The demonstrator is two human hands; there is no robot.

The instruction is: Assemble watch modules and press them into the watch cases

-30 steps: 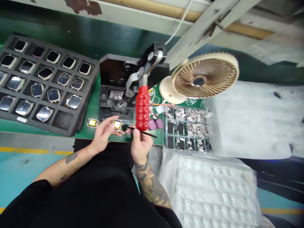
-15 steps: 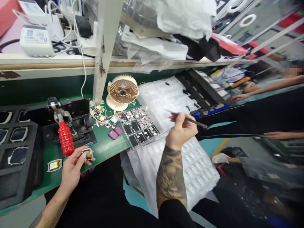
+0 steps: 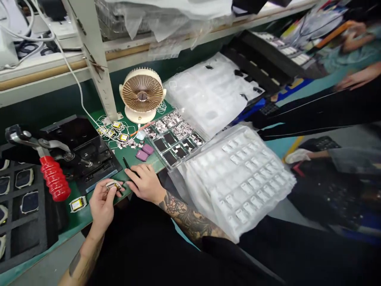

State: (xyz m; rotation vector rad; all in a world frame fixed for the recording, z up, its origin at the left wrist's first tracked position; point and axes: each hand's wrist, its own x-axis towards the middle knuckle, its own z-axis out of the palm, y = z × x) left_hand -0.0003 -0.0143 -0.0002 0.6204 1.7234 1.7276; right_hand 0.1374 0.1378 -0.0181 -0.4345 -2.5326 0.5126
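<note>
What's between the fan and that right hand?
Between the right hand and fan, the head view shows two purple blocks, a pale piece and an orange strip.

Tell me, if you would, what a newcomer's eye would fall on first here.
The bright red handle would probably stand out first, at the left near the dark foam tray. Next might come the cream fan, toward the back of the green bench. Near the front edge, the left hand holds a small watch case.

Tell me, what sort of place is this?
Probably an electronics assembly workshop: a dark tray holds watch-like devices, a divided box holds small parts, and the person's left hand holds a small case.
</note>
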